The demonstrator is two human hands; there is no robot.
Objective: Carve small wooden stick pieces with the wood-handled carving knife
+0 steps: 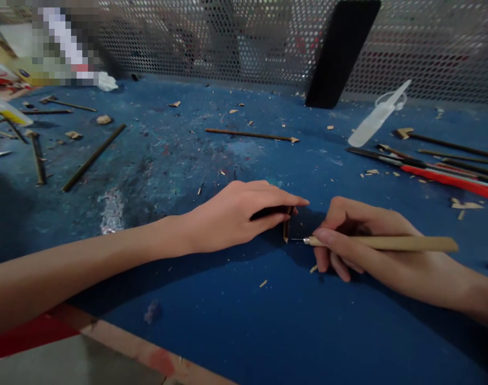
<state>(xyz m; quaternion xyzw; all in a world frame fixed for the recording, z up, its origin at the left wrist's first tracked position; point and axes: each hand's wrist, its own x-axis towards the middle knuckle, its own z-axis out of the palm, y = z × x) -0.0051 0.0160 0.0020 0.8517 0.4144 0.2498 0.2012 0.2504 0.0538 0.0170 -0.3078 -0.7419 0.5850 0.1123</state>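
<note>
My left hand rests low over the blue table and pinches a short dark brown stick between thumb and fingers; its upper part is hidden by the fingers. Held like a pen in my right hand is an awl with a pale wooden handle, a small metal collar and a thin needle tip. The tip points left, close to the stick's pale lower end; I cannot tell whether they touch. A small wood chip lies below the right fingers.
Several thin dark sticks, one of them, and wood shavings lie across the blue table. At right are a red-handled cutter and a white plastic glue bottle. Behind stand a perforated metal panel and a black phone-like slab.
</note>
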